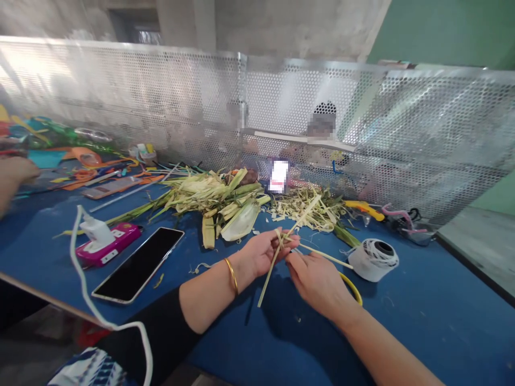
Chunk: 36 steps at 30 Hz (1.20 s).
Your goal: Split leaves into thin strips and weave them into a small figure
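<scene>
Several thin, pale green plant strips (272,272) cross one another in my left hand (263,252), palm up and fingers closed around them. One strip points down toward the table, one up toward the back, and another to the right. My right hand (319,283) comes in from the right with fingers pinched together against the left fingertips; what they grip is hidden. Under the right wrist shows a yellow curved loop (354,288), most of it covered. A spool of white thread (373,261) stands just right of the strips.
Behind my hands lie a heap of stalks and husks (217,195) and a pile of shavings (308,206). To the left are a phone (139,265), a pink power strip (124,238) and a white cable (76,257). A perforated metal screen (181,102) bounds the blue table (434,327). Another person's hand (18,174) is far left.
</scene>
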### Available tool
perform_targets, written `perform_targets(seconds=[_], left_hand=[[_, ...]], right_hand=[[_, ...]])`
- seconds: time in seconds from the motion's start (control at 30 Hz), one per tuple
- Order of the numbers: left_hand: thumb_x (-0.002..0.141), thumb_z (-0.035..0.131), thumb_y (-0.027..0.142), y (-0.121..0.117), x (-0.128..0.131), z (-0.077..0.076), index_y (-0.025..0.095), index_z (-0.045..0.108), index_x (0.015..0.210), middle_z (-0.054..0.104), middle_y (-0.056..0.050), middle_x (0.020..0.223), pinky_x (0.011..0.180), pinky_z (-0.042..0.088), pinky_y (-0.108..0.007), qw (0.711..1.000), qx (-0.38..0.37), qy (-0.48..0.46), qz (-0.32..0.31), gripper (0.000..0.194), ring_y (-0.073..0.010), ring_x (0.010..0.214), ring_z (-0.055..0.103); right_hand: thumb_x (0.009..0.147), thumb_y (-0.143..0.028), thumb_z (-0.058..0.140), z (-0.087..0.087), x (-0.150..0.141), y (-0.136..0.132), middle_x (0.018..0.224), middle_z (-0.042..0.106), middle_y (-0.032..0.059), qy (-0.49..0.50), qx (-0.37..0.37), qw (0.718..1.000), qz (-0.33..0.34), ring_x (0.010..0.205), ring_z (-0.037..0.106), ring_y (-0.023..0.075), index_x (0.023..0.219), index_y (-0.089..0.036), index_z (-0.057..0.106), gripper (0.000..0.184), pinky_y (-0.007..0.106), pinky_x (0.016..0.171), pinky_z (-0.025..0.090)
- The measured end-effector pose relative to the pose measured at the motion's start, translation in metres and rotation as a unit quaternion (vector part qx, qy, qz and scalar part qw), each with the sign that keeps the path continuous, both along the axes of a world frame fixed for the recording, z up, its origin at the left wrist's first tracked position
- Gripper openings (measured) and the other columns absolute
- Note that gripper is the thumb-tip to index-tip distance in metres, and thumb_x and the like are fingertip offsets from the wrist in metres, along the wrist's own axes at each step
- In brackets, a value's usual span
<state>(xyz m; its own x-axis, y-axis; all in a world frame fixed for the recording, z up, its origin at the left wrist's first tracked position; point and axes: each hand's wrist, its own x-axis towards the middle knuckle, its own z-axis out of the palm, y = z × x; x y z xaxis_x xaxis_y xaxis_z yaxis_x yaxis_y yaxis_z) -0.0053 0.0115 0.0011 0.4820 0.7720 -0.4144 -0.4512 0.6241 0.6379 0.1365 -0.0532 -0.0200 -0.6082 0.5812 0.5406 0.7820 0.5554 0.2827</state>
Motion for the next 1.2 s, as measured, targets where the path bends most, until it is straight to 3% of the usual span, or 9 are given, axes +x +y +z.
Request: perform_targets(seconds=[0.23, 0.4, 0.57, 0.63, 0.67, 0.8, 0.87, 1.03, 1.2], left_hand=[[0.093, 0.044, 0.023, -0.006, 0.008, -0.003, 0.010, 0.062, 0.079, 0.069, -0.008, 0.071, 0.055, 0.052, -0.018, 0.999, 0.033, 0.019, 0.022, 0.026, -0.0108, 0.057, 0.064], [0.091, 0.048, 0.027, -0.012, 0.014, -0.010, 0.009, 0.065, 0.081, 0.067, -0.007, 0.068, 0.055, 0.049, -0.018, 0.998, 0.060, 0.026, -0.017, 0.026, -0.0111, 0.057, 0.062], [0.090, 0.051, 0.025, -0.017, 0.013, -0.007, 0.009, 0.067, 0.081, 0.067, -0.006, 0.068, 0.055, 0.049, -0.017, 0.992, 0.106, 0.065, 0.003, 0.024, -0.0094, 0.056, 0.061], [0.090, 0.050, 0.026, -0.018, 0.012, -0.004, 0.010, 0.066, 0.082, 0.067, -0.007, 0.067, 0.057, 0.051, -0.019, 0.989, 0.127, 0.079, 0.007, 0.024, -0.0112, 0.058, 0.064], [0.090, 0.050, 0.027, -0.019, 0.012, -0.004, 0.010, 0.066, 0.082, 0.068, -0.008, 0.066, 0.058, 0.052, -0.020, 0.987, 0.137, 0.085, 0.006, 0.025, -0.0124, 0.060, 0.066], [0.088, 0.053, 0.029, -0.019, 0.011, -0.003, 0.010, 0.066, 0.084, 0.069, -0.009, 0.068, 0.056, 0.052, -0.019, 0.980, 0.168, 0.109, -0.006, 0.024, -0.0133, 0.058, 0.067], [0.087, 0.053, 0.024, -0.018, 0.010, -0.002, 0.010, 0.067, 0.085, 0.070, -0.010, 0.071, 0.055, 0.052, -0.018, 0.979, 0.169, 0.109, -0.035, 0.020, -0.0127, 0.059, 0.068], [0.077, 0.049, 0.009, -0.016, 0.007, 0.000, 0.009, 0.067, 0.089, 0.072, -0.010, 0.081, 0.062, 0.054, -0.017, 0.980, 0.159, 0.070, -0.096, 0.022, -0.0128, 0.068, 0.069], [0.072, 0.066, 0.012, -0.018, 0.010, -0.005, 0.009, 0.069, 0.087, 0.072, -0.009, 0.077, 0.060, 0.053, -0.019, 0.971, 0.206, 0.114, -0.051, 0.016, -0.0108, 0.061, 0.066]], right_hand=[[0.091, -0.012, 0.046, 0.011, -0.004, -0.008, 0.089, 0.064, 0.0083, 0.005, 0.050, 0.998, 0.023, 0.082, 0.056, 0.0203, 0.101, -0.015, 0.061, 0.019, 0.034, 0.078, 0.039], [0.088, -0.011, 0.049, 0.006, -0.008, -0.007, 0.085, 0.062, 0.0059, -0.047, 0.009, 0.996, 0.069, 0.084, 0.055, 0.0206, 0.091, -0.018, 0.063, 0.016, 0.038, 0.089, 0.039], [0.089, -0.014, 0.045, 0.007, -0.001, -0.004, 0.086, 0.065, 0.0072, 0.196, 0.001, 0.980, 0.042, 0.085, 0.058, 0.0204, 0.087, -0.020, 0.062, 0.018, 0.036, 0.081, 0.043], [0.088, -0.023, 0.050, 0.007, 0.004, -0.001, 0.082, 0.065, 0.0065, 0.389, -0.044, 0.920, -0.027, 0.081, 0.060, 0.0213, 0.082, -0.021, 0.060, 0.012, 0.035, 0.075, 0.045], [0.085, -0.028, 0.054, 0.007, 0.006, 0.002, 0.079, 0.066, 0.0058, 0.485, -0.092, 0.868, -0.059, 0.078, 0.060, 0.0216, 0.079, -0.021, 0.060, 0.011, 0.035, 0.073, 0.046], [0.067, -0.038, 0.069, 0.002, 0.011, 0.015, 0.067, 0.068, 0.0043, 0.724, -0.365, 0.579, -0.089, 0.061, 0.061, 0.0196, 0.075, -0.018, 0.063, 0.022, 0.031, 0.059, 0.047], [0.060, -0.035, 0.073, 0.001, 0.013, 0.019, 0.063, 0.067, 0.0039, 0.745, -0.429, 0.504, -0.085, 0.055, 0.059, 0.0164, 0.072, -0.017, 0.063, 0.024, 0.027, 0.052, 0.044], [0.056, -0.033, 0.074, 0.002, 0.015, 0.020, 0.058, 0.064, 0.0013, 0.749, -0.419, 0.505, -0.090, 0.047, 0.055, 0.0119, 0.069, -0.016, 0.061, 0.025, 0.023, 0.044, 0.037], [0.064, -0.034, 0.066, 0.005, 0.013, 0.018, 0.059, 0.065, 0.0007, 0.719, -0.417, 0.544, -0.114, 0.045, 0.057, 0.0134, 0.073, -0.017, 0.060, 0.020, 0.023, 0.042, 0.038]])
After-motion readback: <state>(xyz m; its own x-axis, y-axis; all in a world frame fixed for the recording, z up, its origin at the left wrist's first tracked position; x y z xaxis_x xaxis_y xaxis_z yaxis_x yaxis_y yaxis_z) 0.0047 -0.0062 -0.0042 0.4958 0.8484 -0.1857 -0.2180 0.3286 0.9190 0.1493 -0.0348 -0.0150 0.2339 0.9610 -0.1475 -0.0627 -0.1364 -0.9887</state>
